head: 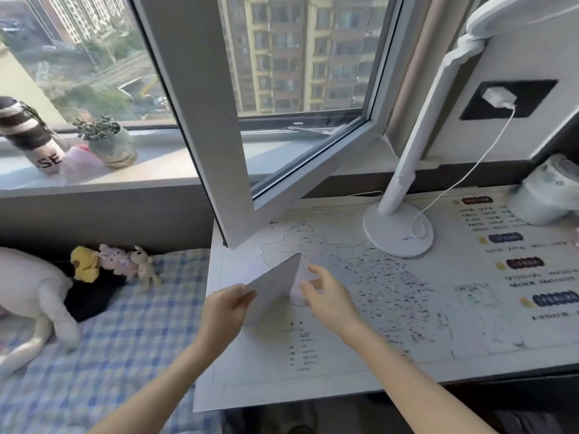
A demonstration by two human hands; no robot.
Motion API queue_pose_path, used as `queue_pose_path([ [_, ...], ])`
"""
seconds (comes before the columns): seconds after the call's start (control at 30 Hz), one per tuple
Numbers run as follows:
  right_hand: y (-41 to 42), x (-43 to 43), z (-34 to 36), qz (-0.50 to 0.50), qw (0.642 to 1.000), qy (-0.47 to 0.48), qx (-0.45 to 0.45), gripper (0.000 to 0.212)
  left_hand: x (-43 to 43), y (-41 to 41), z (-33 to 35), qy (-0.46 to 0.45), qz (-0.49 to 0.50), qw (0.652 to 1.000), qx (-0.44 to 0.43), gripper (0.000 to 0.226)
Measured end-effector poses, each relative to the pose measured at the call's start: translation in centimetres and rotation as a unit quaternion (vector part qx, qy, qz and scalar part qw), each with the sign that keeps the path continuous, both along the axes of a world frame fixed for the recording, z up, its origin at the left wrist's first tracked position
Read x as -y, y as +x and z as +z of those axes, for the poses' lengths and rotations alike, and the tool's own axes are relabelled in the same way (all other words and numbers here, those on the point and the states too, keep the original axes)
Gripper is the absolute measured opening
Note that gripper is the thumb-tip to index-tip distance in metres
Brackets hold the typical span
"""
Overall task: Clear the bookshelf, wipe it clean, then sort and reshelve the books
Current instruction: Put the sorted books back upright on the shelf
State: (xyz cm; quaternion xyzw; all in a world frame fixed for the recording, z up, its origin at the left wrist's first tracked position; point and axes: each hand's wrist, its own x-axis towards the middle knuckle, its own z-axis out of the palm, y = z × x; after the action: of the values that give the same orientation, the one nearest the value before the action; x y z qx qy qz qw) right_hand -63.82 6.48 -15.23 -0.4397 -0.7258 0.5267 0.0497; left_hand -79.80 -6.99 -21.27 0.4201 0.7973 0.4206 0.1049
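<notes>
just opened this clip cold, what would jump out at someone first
The open window sash juts in over the map desk mat, filling the middle. Below it the left hand pinches a pale sheet, the right hand open beside it. A white desk lamp stands on the mat's right.

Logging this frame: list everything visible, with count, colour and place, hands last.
desk: one, white with printed map, right half
thin flat item: one, pale grey, above desk; book or card unclear
desk lamp: one, white, back of desk
charger: one, white, plugged in upper right
window sash: one, grey, open over desk
potted succulent: one, green, windowsill
bottle: one, black-and-white striped, windowsill left
small plush toys: three, yellow, pink, beige, on checked bed
large plush: one, white, bed left
left hand: one, pinches the flat item's edge
right hand: one, open, beside the item
</notes>
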Motion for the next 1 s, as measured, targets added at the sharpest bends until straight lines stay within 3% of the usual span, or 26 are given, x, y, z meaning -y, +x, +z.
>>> queue_pose_path([
  [0.13, 4.8, -1.5, 0.8, -0.047, 0.995, 0.08, 0.046, 0.065, -4.3, 4.5, 0.5, 0.007, -0.018, 0.992, 0.128, 0.027],
  [0.27, 9.6, -4.3, 1.0, -0.088, 0.974, 0.167, 0.126, 0.08, -8.2, 7.9, 1.2, 0.003, -0.096, 0.98, 0.177, 0.024],
  [0.37, 12.0, -5.9, 0.5, -0.091, 0.969, 0.163, 0.164, 0.059, -10.0, 9.5, 2.3, -0.014, -0.136, 0.966, 0.221, 0.019],
  [0.47, 14.2, -6.6, -0.1, -0.123, 0.972, 0.158, 0.122, 0.028, -11.3, 10.2, 3.8, -0.035, -0.176, 0.943, 0.279, 0.007],
  [0.57, 15.8, -6.0, -0.5, -0.128, 0.977, 0.149, 0.088, 0.015, -12.2, 10.2, 4.7, -0.042, -0.199, 0.936, 0.289, 0.003],
  [0.67, 16.4, -5.2, -0.8, -0.149, 0.972, 0.171, 0.062, 0.021, -12.7, 9.6, 5.6, -0.039, -0.232, 0.936, 0.262, 0.009],
  [0.8, 16.6, -4.7, -0.6, -0.144, 0.968, 0.202, 0.044, 0.044, -13.0, 8.1, 7.2, -0.046, -0.302, 0.924, 0.231, 0.069],
  [0.9, 16.8, -4.3, -1.1, -0.133, 0.969, 0.203, 0.051, 0.036, -13.6, 6.6, 8.4, -0.03, -0.328, 0.922, 0.204, 0.067],
  [1.0, 17.1, -4.0, -1.8, -0.159, 0.967, 0.197, 0.033, 0.049, -13.7, 5.5, 10.6, -0.009, -0.328, 0.923, 0.199, 0.081],
])
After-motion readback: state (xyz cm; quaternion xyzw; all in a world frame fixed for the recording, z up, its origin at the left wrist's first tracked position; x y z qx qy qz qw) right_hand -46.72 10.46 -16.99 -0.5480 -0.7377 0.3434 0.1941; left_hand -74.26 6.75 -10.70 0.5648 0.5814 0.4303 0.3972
